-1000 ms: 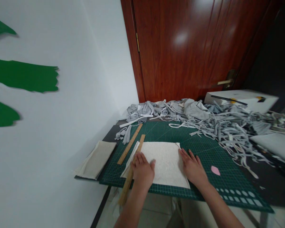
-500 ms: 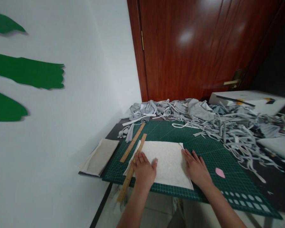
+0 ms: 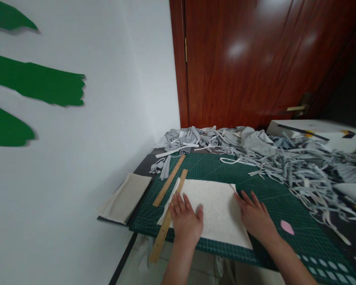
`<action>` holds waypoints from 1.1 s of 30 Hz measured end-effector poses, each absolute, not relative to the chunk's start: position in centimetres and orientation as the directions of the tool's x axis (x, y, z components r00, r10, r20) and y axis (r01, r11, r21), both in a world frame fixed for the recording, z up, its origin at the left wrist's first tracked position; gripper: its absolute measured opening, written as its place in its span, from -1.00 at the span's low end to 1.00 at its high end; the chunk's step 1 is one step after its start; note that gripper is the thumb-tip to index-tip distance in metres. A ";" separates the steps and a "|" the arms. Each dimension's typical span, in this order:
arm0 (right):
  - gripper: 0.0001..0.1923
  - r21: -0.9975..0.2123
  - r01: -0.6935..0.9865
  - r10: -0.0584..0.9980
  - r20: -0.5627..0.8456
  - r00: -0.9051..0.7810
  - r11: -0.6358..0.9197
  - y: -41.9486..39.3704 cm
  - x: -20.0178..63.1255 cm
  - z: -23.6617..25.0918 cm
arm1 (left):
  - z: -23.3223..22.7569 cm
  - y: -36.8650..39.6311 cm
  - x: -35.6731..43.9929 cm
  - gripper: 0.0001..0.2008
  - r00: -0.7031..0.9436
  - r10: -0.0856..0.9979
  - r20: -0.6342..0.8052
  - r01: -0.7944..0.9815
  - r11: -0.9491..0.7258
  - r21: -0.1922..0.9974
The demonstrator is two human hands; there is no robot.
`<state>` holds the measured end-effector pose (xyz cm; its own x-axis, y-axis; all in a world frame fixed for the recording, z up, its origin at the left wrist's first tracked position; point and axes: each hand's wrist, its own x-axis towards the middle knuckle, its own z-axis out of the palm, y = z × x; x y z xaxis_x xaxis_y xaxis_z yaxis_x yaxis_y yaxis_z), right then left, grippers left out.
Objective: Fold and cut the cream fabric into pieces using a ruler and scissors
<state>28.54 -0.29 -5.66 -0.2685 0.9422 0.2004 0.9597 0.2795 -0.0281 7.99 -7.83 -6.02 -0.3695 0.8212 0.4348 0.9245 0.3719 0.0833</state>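
Observation:
A white square of fabric lies flat on a green cutting mat. My left hand presses palm-down on the fabric's left part, fingers spread, next to a wooden ruler that lies along the fabric's left edge. My right hand rests flat on the fabric's right edge, fingers apart. Neither hand holds anything.
A second wooden ruler lies left of the first. Folded beige cloth sits at the table's left end by the white wall. A heap of grey fabric strips covers the back and right. A pink piece lies on the mat. A white box stands before the wooden door.
Both hands stay flat on the fabric. The view has shifted, so the table and hands appear a little further right and lower.

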 end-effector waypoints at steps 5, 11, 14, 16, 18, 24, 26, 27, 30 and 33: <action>-0.53 -0.136 0.858 0.842 0.320 -0.435 0.495 2.2 21.7 -0.6 | -6.5 -7.8 7.9 -0.28 -0.386 0.810 0.441 0.922 0.358 0.148; -0.72 -0.359 0.315 0.416 0.249 -0.875 0.878 4.2 9.0 0.7 | -6.6 -8.0 8.1 -0.26 -0.422 0.816 0.394 0.906 0.374 0.197; -0.83 -0.337 0.230 0.310 0.207 -0.928 0.913 4.5 6.2 -0.1 | -6.5 -8.1 8.2 -0.26 -0.441 0.819 0.368 0.897 0.383 0.222; -0.84 -0.317 0.201 0.265 0.175 -0.948 0.927 4.7 5.5 -0.2 | -6.6 -8.1 8.3 -0.25 -0.446 0.814 0.371 0.894 0.385 0.229; -0.79 -0.298 0.172 0.222 0.142 -0.965 0.939 4.9 5.1 0.0 | -6.8 -8.1 8.3 -0.23 -0.451 0.807 0.382 0.892 0.389 0.233; -0.74 -0.310 0.138 0.159 0.041 -0.986 0.941 5.0 4.0 0.7 | -7.3 -8.1 8.4 -0.22 -0.459 0.790 0.405 0.887 0.386 0.252; -0.76 -0.341 0.156 0.174 0.021 -0.985 0.927 5.0 4.0 0.6 | -7.3 -8.0 8.3 -0.21 -0.459 0.792 0.404 0.888 0.389 0.247; -0.77 -0.362 0.163 0.182 0.018 -0.983 0.918 5.0 4.1 0.6 | -7.3 -8.0 8.3 -0.21 -0.460 0.793 0.399 0.887 0.392 0.243; -0.77 -0.433 0.171 0.208 0.038 -0.977 0.885 4.9 4.6 0.1 | -7.2 -8.0 8.3 -0.22 -0.464 0.801 0.379 0.885 0.401 0.236; -0.72 -0.499 0.177 0.257 0.094 -0.962 0.848 5.1 5.0 -0.9 | -7.0 -8.0 8.3 -0.23 -0.458 0.813 0.360 0.888 0.398 0.231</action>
